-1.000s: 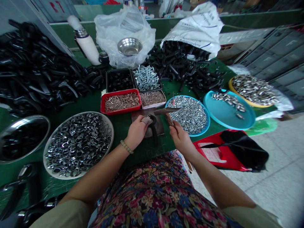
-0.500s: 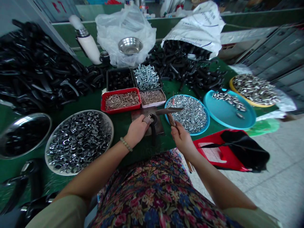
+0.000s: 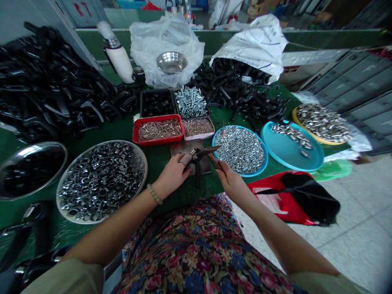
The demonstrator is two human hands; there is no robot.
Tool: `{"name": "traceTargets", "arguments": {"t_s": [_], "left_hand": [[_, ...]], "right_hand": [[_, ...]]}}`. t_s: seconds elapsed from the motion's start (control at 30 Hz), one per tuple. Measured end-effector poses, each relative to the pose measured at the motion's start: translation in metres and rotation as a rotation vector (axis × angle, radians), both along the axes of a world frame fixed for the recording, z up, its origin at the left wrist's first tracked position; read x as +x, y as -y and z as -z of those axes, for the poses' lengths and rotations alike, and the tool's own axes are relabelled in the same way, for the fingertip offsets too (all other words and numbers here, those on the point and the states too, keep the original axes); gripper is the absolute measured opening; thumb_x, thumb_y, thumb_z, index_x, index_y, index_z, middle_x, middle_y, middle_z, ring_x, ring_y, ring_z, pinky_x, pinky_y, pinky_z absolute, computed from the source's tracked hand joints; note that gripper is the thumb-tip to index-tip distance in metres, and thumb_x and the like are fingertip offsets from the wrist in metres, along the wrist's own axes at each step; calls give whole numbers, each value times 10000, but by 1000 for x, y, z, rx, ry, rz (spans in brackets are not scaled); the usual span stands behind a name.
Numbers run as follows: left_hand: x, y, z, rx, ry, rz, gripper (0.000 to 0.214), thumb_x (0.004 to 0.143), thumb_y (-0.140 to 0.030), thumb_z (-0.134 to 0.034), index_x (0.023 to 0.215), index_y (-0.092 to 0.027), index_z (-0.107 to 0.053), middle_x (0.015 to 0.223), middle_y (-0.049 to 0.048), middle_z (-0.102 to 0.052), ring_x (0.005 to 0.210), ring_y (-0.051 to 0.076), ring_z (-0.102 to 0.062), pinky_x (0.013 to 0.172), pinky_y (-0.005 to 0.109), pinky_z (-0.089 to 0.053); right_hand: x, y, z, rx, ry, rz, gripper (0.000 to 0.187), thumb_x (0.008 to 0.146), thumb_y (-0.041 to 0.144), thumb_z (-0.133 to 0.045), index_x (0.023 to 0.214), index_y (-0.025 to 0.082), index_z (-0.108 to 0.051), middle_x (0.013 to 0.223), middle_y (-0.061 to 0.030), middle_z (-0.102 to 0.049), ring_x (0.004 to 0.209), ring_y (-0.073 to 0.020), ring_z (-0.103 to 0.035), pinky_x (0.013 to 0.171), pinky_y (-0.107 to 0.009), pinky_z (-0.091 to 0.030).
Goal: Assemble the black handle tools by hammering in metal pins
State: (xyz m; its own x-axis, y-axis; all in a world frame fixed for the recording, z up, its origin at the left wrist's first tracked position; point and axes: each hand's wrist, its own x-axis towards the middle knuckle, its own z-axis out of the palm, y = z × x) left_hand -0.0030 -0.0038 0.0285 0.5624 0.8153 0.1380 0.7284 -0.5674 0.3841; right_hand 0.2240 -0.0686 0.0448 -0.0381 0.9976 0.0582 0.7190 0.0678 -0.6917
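On a flat metal plate in front of me lies a black curved part with a shiny metal piece at its top end. My left hand has its fingers closed at the upper end of this part; the fingertips are partly hidden. A hammer is in my right hand, gripped by its wooden handle. The hammer's dark head sits low, right beside the metal piece; whether they touch I cannot tell.
A red tray of pins, a tray of bolts and a blue tray of small metal pieces surround the plate. Left lies a round tray of metal rings. Black handle-like parts are heaped behind, near a white sack.
The hammer head has come down and left toward the metal piece. My left hand has shifted slightly down and left. The whole view has moved a little.
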Motion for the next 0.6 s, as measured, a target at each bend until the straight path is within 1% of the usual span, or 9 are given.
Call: {"name": "traceTargets", "arguments": {"t_s": [0.07,0.13,0.23,0.3,0.4,0.47,0.53,0.57,0.6], "left_hand": [[-9,15,4,5,49,-80,484,880,-295,-564,1342,-198,-455,1247,111,-527,1111,253,-506,983,378,-440],[-16,28,8,22,25,-111,446,893,-267,-538,1332,-222,-477,1238,110,-538,1099,261,-506,972,394,-444],[-22,35,14,-8,-28,-84,386,897,-183,-493,1277,-231,-539,1156,104,-586,1028,250,-525,913,383,-467],[-20,34,15,-36,-31,-67,380,892,-161,-487,1261,-225,-552,1151,99,-596,1017,245,-526,900,374,-471],[-12,36,12,-56,-11,-74,366,887,-153,-488,1240,-221,-559,1168,90,-601,1013,238,-528,900,368,-471],[-11,39,6,-76,-1,-69,358,886,-142,-484,1227,-212,-567,1146,90,-613,992,231,-541,887,362,-480],[-27,36,-1,-102,34,-55,334,887,-149,-495,1202,-211,-586,1140,88,-621,994,220,-562,895,347,-485],[-44,31,-7,-102,63,-73,326,888,-163,-506,1199,-215,-590,1159,84,-620,1019,213,-569,919,338,-479],[-68,25,-13,-85,94,-128,316,891,-180,-517,1195,-215,-594,1181,80,-618,1052,205,-571,953,330,-465]], "right_hand": [[-4,0,-12,0,34,-49,448,959,315,-376,1388,201,-433,1221,-131,-644,1105,-269,-628,888,-416,-509],[-9,-2,-23,-18,76,-65,481,963,299,-372,1438,220,-373,1249,-125,-635,1104,-268,-632,893,-409,-507],[-15,-7,-36,-165,213,-124,482,960,278,-371,1436,207,-386,1102,-129,-703,914,-273,-699,796,-394,-532],[-19,-12,-42,-172,247,-142,487,965,282,-365,1447,220,-371,1077,-121,-712,890,-272,-703,770,-378,-532],[-23,-18,-39,-79,225,-117,492,966,296,-361,1454,233,-355,1129,-113,-695,949,-280,-690,766,-366,-525],[-20,-20,-31,-137,275,-136,470,958,307,-351,1412,207,-418,1047,-115,-718,856,-286,-706,708,-366,-527],[-7,-17,-24,-190,337,-165,464,955,335,-335,1384,209,-458,1006,-106,-725,795,-274,-710,679,-363,-530],[3,-14,-23,-152,350,-133,471,949,360,-340,1389,234,-454,1042,-102,-717,814,-271,-709,676,-364,-535],[17,-11,-25,-107,346,-103,483,948,384,-341,1406,260,-433,1103,-99,-700,857,-265,-704,694,-366,-539]]}}
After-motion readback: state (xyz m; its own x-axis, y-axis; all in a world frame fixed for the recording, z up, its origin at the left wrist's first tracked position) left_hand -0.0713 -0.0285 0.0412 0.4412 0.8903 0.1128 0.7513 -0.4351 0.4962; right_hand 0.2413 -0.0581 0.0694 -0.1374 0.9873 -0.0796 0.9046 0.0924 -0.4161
